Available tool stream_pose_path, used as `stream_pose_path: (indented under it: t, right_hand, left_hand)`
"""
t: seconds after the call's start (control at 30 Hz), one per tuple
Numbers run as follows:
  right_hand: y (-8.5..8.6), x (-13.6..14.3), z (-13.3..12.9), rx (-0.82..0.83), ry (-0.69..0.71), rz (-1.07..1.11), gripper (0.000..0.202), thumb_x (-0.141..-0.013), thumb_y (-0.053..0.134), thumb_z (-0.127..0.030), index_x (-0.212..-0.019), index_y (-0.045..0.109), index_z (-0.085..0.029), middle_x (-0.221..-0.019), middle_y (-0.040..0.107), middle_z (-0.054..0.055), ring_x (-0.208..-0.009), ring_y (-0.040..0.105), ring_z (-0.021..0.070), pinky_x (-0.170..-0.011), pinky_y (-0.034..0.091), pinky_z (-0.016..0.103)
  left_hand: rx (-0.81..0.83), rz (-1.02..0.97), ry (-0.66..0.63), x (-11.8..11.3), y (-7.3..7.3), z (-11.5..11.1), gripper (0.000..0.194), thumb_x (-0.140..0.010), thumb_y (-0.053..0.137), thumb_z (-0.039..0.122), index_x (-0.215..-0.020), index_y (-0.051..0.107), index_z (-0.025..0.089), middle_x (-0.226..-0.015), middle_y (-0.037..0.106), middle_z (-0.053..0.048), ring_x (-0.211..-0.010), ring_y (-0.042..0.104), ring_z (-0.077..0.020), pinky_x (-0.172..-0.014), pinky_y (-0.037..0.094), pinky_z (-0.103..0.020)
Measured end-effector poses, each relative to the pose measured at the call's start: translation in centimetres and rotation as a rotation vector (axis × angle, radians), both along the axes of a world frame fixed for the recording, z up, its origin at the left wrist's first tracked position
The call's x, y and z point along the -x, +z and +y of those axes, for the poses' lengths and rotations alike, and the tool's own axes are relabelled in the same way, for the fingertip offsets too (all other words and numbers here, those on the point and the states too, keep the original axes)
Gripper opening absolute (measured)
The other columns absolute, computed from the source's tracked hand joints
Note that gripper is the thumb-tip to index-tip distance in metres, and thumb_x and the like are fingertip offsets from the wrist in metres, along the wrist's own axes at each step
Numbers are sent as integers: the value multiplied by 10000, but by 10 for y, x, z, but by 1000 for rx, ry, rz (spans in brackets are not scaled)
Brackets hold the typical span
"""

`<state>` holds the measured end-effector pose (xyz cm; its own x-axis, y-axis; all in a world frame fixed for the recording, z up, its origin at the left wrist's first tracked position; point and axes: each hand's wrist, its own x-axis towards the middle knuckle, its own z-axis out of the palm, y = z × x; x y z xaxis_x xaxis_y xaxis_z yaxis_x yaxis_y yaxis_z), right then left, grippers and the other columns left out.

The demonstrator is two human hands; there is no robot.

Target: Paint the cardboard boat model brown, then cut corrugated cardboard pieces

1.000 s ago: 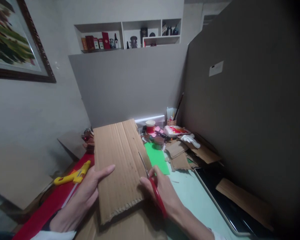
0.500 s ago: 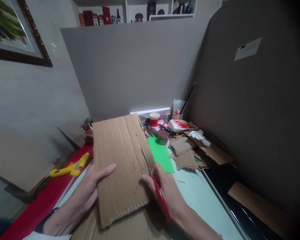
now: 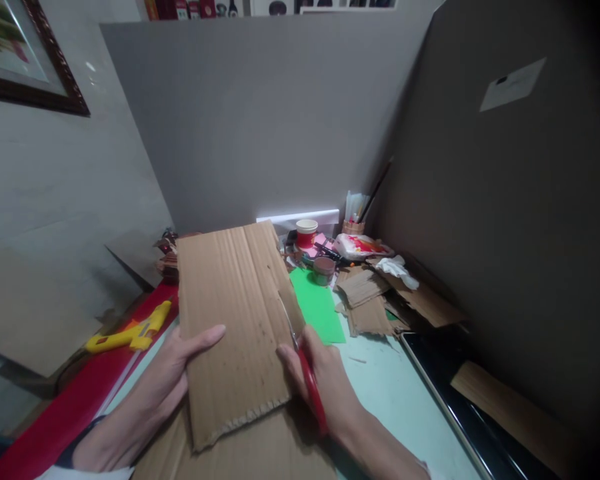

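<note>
Gripping red scissors (image 3: 307, 373) in right hand (image 3: 325, 387), left hand (image 3: 173, 377) fingers pinching cardboard sheet (image 3: 235, 320)

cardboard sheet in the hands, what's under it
Another cardboard piece shows under the cardboard sheet, below its near edge. The left hand grips its left side, fingers hidden underneath. Anything else beneath is covered.

Scissors (image 3: 300, 353) handles hidden in right hand (image 3: 325, 383)
</note>
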<state>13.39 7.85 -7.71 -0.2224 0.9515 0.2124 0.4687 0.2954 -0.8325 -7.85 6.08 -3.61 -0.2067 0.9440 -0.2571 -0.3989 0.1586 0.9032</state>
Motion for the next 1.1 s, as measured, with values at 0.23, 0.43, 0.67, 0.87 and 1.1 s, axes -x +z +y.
stream_pose_path:
  t: [0.23,0.43,0.67,0.87,1.1]
  right_hand:
    - [9,-6,-3,28,143,30,328,-946,476,-511,-785,408,-233,-591,518,-34,-474,493,126,-450,320,226]
    - [17,-7,-9,170,264,162,340,-956,433,-537,-838,447,-219,-621,602,3,-552,623,174,-518,459,252]
    - [34,-14,-12,121,256,80,335,-894,512,-530,-850,481,-200,-712,563,2,-656,551,168,-585,406,264]
    - [43,-22,-14,171,314,60,343,-927,490,-536,-793,444,-224,-678,589,-3,-626,559,165,-589,395,264]
    - [47,-24,-12,302,310,110,523,-908,460,-696,-754,504,-198,-606,569,-3,-476,538,120,-433,355,208]
  left_hand:
    - [57,-59,-22,0,4,-1,645,-654,825,141,-1263,619,89,-995,766,-197,-767,751,-361,-704,640,-483]
    - [-23,-34,130,9,1,3,517,-668,790,101,-1166,650,80,-945,773,-159,-736,749,-294,-686,639,-406]
    - [-63,-25,110,14,7,4,476,-689,788,112,-1142,649,74,-954,771,-151,-747,742,-273,-683,633,-383]
    - [-93,-41,81,12,9,-2,481,-658,824,135,-1110,669,79,-967,773,-148,-755,741,-278,-689,635,-390]
    - [-121,-37,153,21,9,0,555,-595,844,101,-1126,686,112,-981,772,-127,-727,736,-271,-631,639,-382]
